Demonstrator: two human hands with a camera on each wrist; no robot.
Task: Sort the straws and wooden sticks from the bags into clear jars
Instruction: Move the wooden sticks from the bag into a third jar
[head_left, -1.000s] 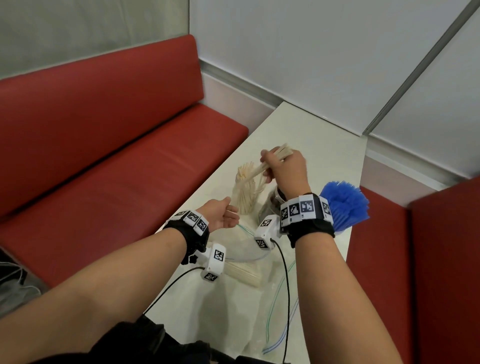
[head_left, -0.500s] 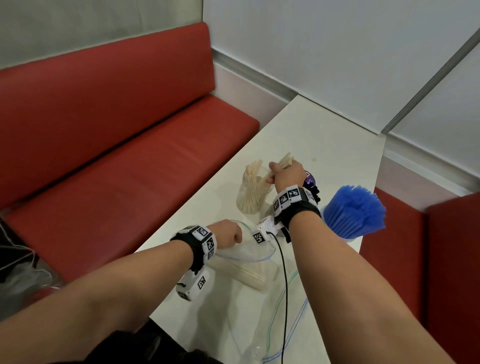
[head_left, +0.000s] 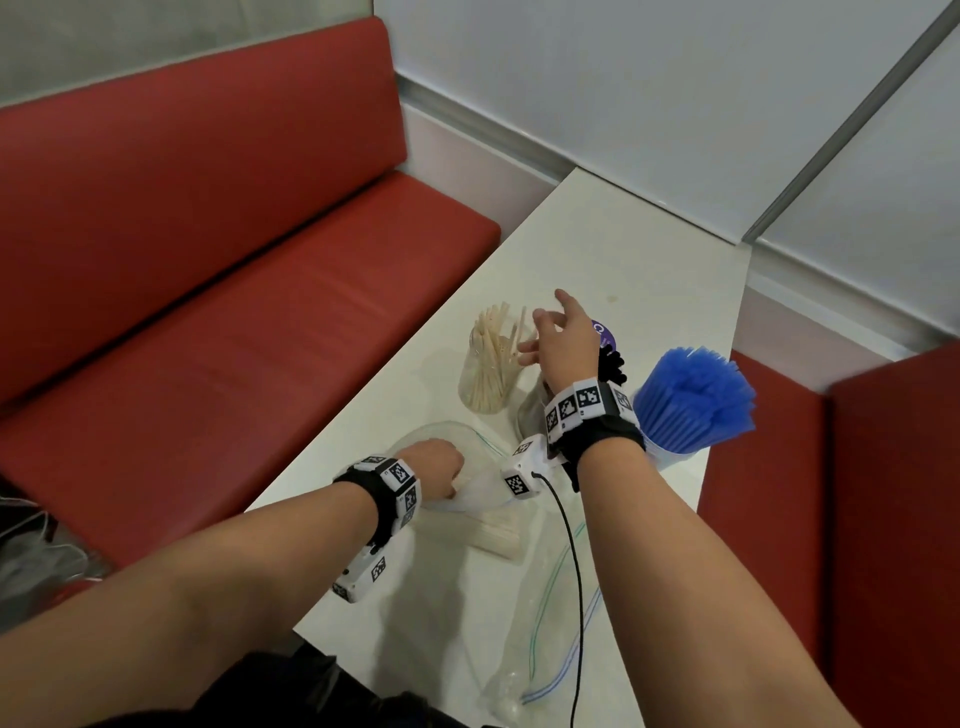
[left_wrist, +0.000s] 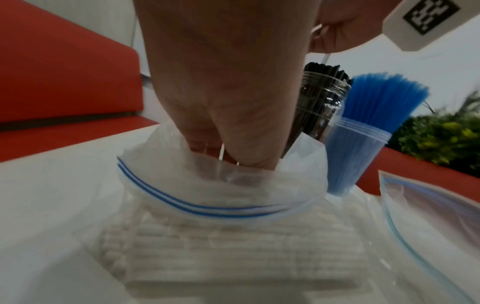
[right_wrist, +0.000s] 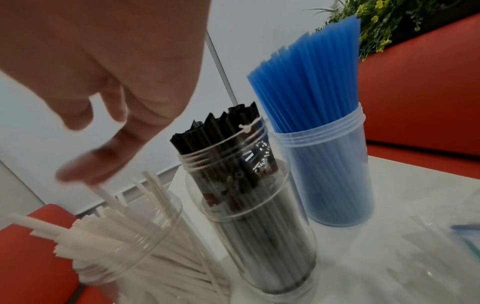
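A clear jar of wooden sticks (head_left: 488, 374) (right_wrist: 124, 236) stands on the white table (head_left: 649, 260). My right hand (head_left: 545, 322) (right_wrist: 103, 133) hovers just above its sticks, fingers spread and holding nothing. Nearer me lies a clear zip bag (head_left: 467, 483) (left_wrist: 207, 205) with more wooden sticks (head_left: 493, 535) (left_wrist: 233, 246) inside. My left hand (head_left: 436, 465) (left_wrist: 221, 144) is curled at the bag's mouth and grips its upper lip; the film hides the fingertips. A jar of black straws (head_left: 610, 361) (right_wrist: 249, 195) and a jar of blue straws (head_left: 691, 400) (right_wrist: 327, 164) stand to the right.
A second zip bag (head_left: 550, 623) (left_wrist: 428, 226) lies flat near the table's front edge. A purple lid (head_left: 602, 335) lies behind my right hand. Red benches (head_left: 260, 312) run along both long sides of the narrow table. A wall closes the far end.
My right hand has let go of the bundle of sticks into the jar and spread its fingers. My left hand has dropped from beside the jar to the bag's mouth.
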